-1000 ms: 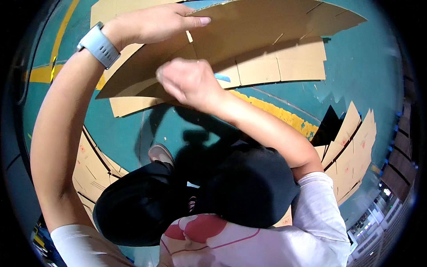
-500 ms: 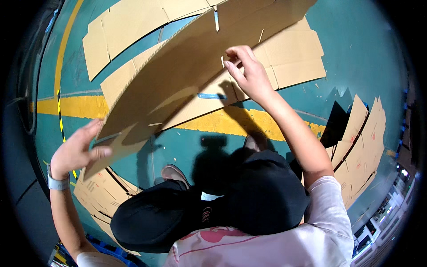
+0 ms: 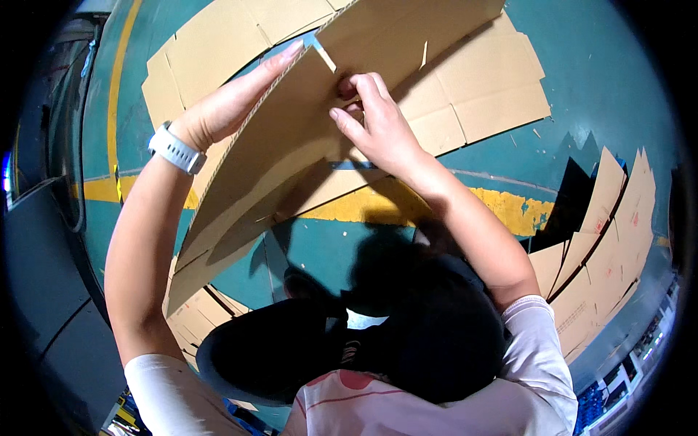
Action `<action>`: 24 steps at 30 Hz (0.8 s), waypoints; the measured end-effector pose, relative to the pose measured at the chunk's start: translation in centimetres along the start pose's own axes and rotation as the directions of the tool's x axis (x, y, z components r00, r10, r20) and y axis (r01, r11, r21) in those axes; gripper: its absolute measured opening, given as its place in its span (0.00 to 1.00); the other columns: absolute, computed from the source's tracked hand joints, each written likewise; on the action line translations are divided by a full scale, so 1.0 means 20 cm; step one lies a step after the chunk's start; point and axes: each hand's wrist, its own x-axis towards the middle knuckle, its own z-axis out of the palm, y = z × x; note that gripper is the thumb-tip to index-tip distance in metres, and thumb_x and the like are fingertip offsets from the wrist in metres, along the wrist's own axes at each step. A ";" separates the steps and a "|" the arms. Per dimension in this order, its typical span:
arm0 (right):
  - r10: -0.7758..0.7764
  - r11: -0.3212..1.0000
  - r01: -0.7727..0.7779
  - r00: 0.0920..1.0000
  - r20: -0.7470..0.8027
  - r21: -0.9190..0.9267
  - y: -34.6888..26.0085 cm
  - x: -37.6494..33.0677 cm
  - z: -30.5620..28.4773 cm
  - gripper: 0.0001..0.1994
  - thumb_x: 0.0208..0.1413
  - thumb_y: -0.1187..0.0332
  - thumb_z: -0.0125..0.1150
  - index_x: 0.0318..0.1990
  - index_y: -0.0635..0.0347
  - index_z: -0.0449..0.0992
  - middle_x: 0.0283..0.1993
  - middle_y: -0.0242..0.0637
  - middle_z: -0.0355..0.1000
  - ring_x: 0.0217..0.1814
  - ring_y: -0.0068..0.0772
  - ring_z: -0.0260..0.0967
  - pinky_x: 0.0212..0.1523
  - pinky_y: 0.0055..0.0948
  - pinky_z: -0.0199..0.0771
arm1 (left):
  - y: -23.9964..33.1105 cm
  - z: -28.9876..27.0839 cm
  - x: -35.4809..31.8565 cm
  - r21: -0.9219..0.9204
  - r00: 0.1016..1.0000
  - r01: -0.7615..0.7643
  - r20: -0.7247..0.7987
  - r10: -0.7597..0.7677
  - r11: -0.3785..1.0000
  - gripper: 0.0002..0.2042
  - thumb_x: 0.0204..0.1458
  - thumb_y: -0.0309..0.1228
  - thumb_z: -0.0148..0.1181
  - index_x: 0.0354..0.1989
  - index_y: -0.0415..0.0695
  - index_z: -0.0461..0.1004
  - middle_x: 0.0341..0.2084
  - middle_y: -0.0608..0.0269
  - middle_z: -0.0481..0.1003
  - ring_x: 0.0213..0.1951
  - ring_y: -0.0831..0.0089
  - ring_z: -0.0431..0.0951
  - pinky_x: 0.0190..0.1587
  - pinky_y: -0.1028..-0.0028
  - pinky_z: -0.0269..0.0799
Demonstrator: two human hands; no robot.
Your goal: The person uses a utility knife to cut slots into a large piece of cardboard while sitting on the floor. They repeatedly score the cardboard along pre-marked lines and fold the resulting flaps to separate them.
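Note:
A large slotted cardboard sheet (image 3: pixel 276 138) stands tilted in front of me, its corrugated edge facing up and left. My left hand (image 3: pixel 236 98), with a pale watch (image 3: pixel 177 149) on its wrist, lies along the far side of that edge. Its fingers are stretched out, partly hidden behind the board. At the near face is my right hand (image 3: pixel 374 123), fingers curled and thumb bent, by the middle of the sheet just below an open slot (image 3: pixel 325 57). Whatever its fingertips pinch is too small to make out.
Flat cardboard pieces (image 3: pixel 472 94) lie beyond the sheet on the green floor (image 3: pixel 247 269), which has a yellow stripe (image 3: pixel 342 206). More cardboard sheets (image 3: pixel 603 247) are stacked at the right, others (image 3: pixel 200 320) at lower left. A dark panel (image 3: pixel 62 276) stands far left.
My left hand has moved from the sheet's lower left end up and right along its far edge. The right hand has shifted slightly left. The slot at the sheet's upper edge now gapes wider.

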 end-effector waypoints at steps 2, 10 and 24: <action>0.035 0.999 -0.035 0.999 0.018 0.028 0.00 0.00 0.00 0.19 0.55 0.66 0.62 0.47 0.66 0.61 0.45 0.52 0.61 0.38 0.49 0.69 0.41 0.42 0.72 | 0.01 -0.01 -0.01 -0.003 1.000 -0.003 0.012 0.003 1.000 0.39 0.58 0.62 0.42 0.67 0.42 0.56 0.66 0.53 0.56 0.67 0.66 0.56 0.69 0.71 0.46; 0.073 0.991 -0.079 0.996 0.050 0.110 -0.01 0.01 -0.02 0.18 0.54 0.68 0.62 0.46 0.66 0.61 0.44 0.52 0.61 0.41 0.53 0.68 0.43 0.44 0.71 | 0.12 -0.04 0.03 0.238 0.982 0.113 0.120 -0.144 0.965 0.39 0.48 0.67 0.49 0.55 0.43 0.73 0.53 0.48 0.70 0.57 0.61 0.67 0.62 0.69 0.58; 0.169 0.982 -0.177 0.980 0.106 0.068 -0.04 0.02 -0.05 0.15 0.57 0.71 0.59 0.46 0.67 0.63 0.46 0.46 0.62 0.45 0.40 0.71 0.46 0.34 0.73 | 0.18 -0.04 0.09 0.338 0.976 -0.043 0.215 -0.033 0.940 0.28 0.49 0.48 0.51 0.54 0.40 0.73 0.41 0.54 0.75 0.42 0.69 0.73 0.48 0.72 0.66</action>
